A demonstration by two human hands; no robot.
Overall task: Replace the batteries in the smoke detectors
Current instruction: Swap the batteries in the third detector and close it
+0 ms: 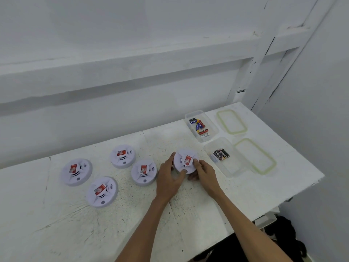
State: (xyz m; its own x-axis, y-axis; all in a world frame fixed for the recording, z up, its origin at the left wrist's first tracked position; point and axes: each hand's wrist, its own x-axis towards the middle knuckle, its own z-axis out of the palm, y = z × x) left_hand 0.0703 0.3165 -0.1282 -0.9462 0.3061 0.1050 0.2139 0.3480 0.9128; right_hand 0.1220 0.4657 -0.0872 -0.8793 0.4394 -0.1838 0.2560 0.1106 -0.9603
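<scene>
Several round white smoke detectors with red labels lie on the white table (pixel 188 214). Both hands hold the rightmost detector (pixel 184 159), which is tilted up toward me. My left hand (pixel 170 178) grips its left and lower edge. My right hand (pixel 203 172) grips its right edge, thumb on the face. Other detectors lie to the left: one (pixel 144 171) close by, one (pixel 122 156) behind it, and two (pixel 76 172) (pixel 102 191) farther left. A clear box (pixel 211 127) holds blue and red batteries (pixel 198 125). A second clear box (pixel 232 167) holds black batteries (pixel 221 154).
Two clear lids with green seals lie right of the boxes, one (pixel 232 121) at the back, one (pixel 255 156) nearer. The table's right edge runs diagonally past them. A white wall with a ledge stands behind. Dark objects (pixel 287 235) sit on the floor at right.
</scene>
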